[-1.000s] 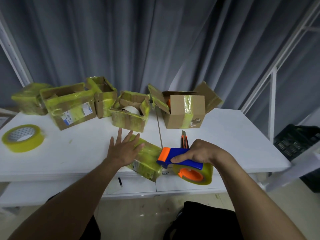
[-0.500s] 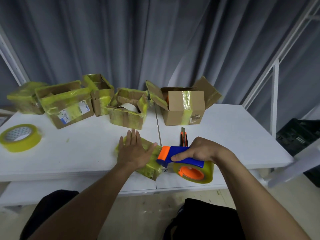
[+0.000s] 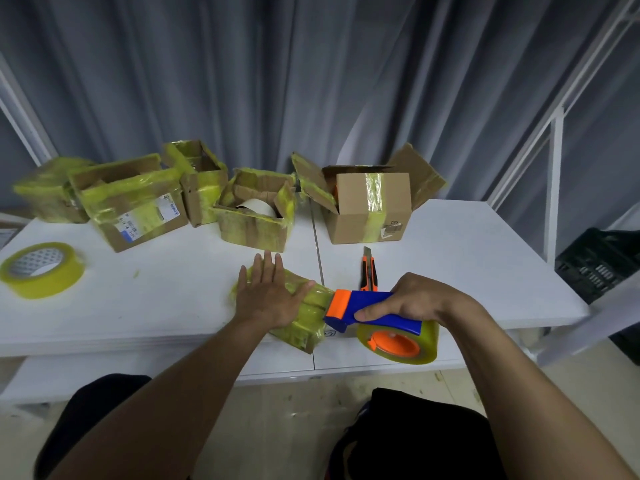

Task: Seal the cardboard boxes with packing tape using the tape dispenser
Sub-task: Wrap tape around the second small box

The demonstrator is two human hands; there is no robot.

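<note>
A small cardboard box (image 3: 306,318) wrapped in yellow-green tape lies at the table's front edge. My left hand (image 3: 268,296) presses flat on its top with straight fingers. My right hand (image 3: 420,301) grips the blue handle of the blue-and-orange tape dispenser (image 3: 367,308), whose orange nose touches the box's right end. The dispenser's tape roll (image 3: 398,342) hangs over the table's edge.
Several taped boxes stand along the back of the white table (image 3: 467,258), among them an open box (image 3: 372,206) and a low open box (image 3: 256,216). An orange utility knife (image 3: 369,270) lies behind the dispenser. A loose tape roll (image 3: 41,270) sits far left.
My left hand has slid right and nearer across the small box's top, fingers now closer together. The dispenser stays against the box's right end. The view has shifted slightly.
</note>
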